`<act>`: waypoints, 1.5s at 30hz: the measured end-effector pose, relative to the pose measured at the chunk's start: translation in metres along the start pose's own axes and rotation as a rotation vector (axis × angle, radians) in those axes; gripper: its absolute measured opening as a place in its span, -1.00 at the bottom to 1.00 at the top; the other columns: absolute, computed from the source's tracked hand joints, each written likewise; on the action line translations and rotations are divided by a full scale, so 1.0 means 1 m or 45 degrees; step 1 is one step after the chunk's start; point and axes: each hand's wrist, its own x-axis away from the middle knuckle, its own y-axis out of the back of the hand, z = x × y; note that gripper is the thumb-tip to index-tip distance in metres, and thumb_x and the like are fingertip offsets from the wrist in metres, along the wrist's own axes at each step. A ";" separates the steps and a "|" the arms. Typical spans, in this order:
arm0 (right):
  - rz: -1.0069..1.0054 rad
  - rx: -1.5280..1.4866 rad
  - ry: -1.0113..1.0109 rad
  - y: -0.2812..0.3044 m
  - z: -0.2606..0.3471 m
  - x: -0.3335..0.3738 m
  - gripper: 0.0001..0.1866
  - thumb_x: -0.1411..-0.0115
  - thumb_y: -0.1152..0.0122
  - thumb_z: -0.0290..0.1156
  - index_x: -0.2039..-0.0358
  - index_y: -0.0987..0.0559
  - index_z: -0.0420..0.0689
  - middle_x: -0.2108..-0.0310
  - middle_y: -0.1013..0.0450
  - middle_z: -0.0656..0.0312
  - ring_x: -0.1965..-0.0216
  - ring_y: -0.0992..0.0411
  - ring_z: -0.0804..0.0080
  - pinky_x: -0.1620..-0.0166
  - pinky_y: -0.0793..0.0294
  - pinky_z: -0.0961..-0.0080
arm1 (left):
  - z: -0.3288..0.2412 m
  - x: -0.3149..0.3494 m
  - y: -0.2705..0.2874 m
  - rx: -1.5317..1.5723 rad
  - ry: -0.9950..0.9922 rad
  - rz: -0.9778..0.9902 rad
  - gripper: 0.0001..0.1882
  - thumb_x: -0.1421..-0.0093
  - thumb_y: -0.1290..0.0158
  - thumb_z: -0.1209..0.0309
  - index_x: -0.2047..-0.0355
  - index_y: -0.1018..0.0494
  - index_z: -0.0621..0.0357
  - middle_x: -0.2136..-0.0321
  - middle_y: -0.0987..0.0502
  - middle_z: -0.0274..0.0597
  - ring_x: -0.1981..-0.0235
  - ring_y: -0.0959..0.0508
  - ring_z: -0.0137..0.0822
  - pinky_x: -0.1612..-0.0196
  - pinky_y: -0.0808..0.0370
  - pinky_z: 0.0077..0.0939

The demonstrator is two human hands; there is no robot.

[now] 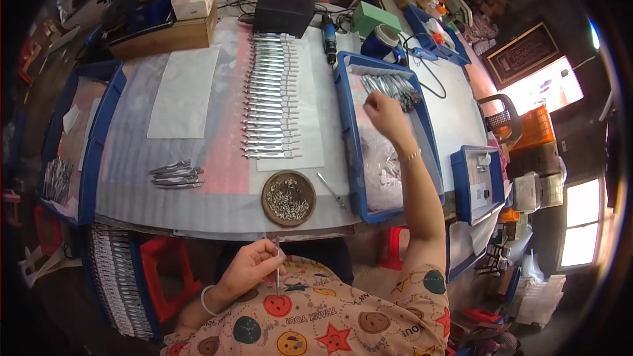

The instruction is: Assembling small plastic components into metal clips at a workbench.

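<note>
My left hand [250, 269], in front of the table edge, pinches a thin metal rod [277, 265] held upright. My right hand [386, 115] reaches over the long blue tray [353, 158], its fingers closed beside a pile of slim silver metal tools [390, 87]. Whatever those fingers hold is hidden. A round brown bowl [266, 206] of small metal parts stands near the table's front edge. To its right lies a slim metal tool [331, 190]. Beyond the bowl, a long column of silver metal tools [271, 102] lies side by side.
A small heap of metal tools [177, 175] lies left of the bowl. Another blue tray [99, 138] stands at the far left. A blue electric screwdriver [329, 38] and a black box [283, 14] are at the back. Red stools [165, 270] stand below the table edge.
</note>
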 end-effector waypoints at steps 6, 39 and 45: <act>-0.239 0.390 -0.118 -0.032 -0.086 -0.057 -0.80 0.03 -0.10 -0.38 0.36 -0.44 -0.16 0.35 -0.47 -0.02 0.25 -0.44 0.01 0.22 -0.40 0.18 | -0.003 0.002 -0.005 0.051 -0.053 -0.056 -0.85 -0.26 0.03 0.44 0.25 -0.34 0.29 0.49 -0.52 -0.18 0.51 -0.54 -0.45 0.44 -0.51 -0.64; 0.476 -1.200 -0.191 0.039 0.078 0.073 -0.89 -0.10 -0.15 -0.58 0.42 -0.39 -0.15 0.46 -0.51 0.24 0.51 -0.40 0.65 0.48 -0.37 0.73 | -0.008 -0.007 -0.005 0.121 -0.104 -0.052 -0.81 -0.28 0.06 0.45 0.14 -0.34 0.28 0.50 -0.48 -0.30 0.50 -0.49 -0.57 0.42 -0.46 -0.74; 0.851 -1.673 -0.537 0.009 0.156 0.169 -0.82 -0.21 -0.08 -0.53 0.18 -0.43 -0.31 0.38 -0.45 0.16 0.50 -0.46 0.52 0.45 -0.47 0.69 | -0.024 -0.011 -0.013 0.033 -0.255 -0.033 -0.73 -0.26 0.07 0.51 0.04 -0.29 0.30 0.48 -0.46 -0.33 0.49 -0.44 -0.60 0.41 -0.39 -0.75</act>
